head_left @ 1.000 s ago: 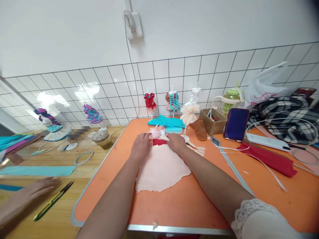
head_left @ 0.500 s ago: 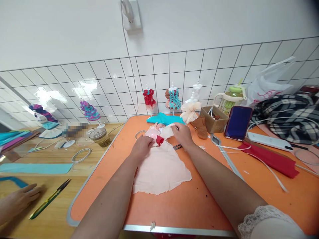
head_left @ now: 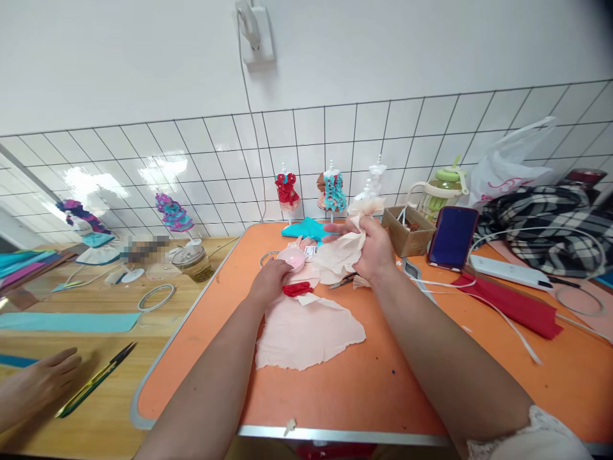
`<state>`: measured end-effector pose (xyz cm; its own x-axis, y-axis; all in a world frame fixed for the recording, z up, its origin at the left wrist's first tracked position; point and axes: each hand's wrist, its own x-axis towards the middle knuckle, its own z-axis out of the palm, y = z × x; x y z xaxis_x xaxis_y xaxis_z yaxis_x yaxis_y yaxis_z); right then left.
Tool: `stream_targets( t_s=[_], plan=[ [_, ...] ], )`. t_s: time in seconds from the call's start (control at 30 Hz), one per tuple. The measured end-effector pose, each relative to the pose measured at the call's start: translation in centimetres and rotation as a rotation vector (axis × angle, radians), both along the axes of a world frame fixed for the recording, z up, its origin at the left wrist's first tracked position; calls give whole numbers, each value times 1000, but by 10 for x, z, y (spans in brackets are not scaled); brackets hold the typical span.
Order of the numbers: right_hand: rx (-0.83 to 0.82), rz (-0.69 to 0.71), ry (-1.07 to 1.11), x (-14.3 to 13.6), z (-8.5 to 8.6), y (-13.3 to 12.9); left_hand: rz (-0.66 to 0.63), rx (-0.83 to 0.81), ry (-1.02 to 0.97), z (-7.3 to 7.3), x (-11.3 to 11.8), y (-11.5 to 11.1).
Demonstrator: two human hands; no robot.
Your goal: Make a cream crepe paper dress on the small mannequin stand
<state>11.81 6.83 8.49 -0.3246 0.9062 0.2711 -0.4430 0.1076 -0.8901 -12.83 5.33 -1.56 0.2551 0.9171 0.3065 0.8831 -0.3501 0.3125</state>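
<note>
My right hand (head_left: 376,248) grips a crumpled cream sheet (head_left: 339,255), like thin cloth or crepe paper, which hangs down to the left of it. My left hand (head_left: 271,280) is closed at the near edge of a small round pink dish (head_left: 291,258); the fingertips are partly hidden. Just below the dish lies a bunched red strip (head_left: 297,289). A large pale pink sheet (head_left: 309,332) with ragged edges is spread flat in front of both hands. Thread snips (head_left: 345,280) lie under the cream sheet, partly covered.
Small decorated dress forms (head_left: 334,190) stand along the wall behind a turquoise cloth (head_left: 306,228). To the right are a cardboard box (head_left: 412,239), a phone (head_left: 453,236), a white power bank (head_left: 510,271) and red cloth (head_left: 520,306). Another person's hand (head_left: 45,383) rests at left near yellow snips (head_left: 96,382).
My right hand has moved right with the cream sheet, lifting it clear of the red strip. The red strip now lies flatter below the dish. My left hand has shifted slightly left.
</note>
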Motion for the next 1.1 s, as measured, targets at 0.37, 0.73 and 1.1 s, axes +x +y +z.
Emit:
stream_targets(
  t_s=[0.37,0.73,1.1],
  plan=[
    [580,-49,-1430,-36,-75,-2,143,69,38,4,-16,-2],
    [342,-339,-1258,-25,-78,26,142,36,-19,-8,-20,4],
    [152,-154,-915,-14,-47,25,-220,52,-564,53,41,-41]
  ],
)
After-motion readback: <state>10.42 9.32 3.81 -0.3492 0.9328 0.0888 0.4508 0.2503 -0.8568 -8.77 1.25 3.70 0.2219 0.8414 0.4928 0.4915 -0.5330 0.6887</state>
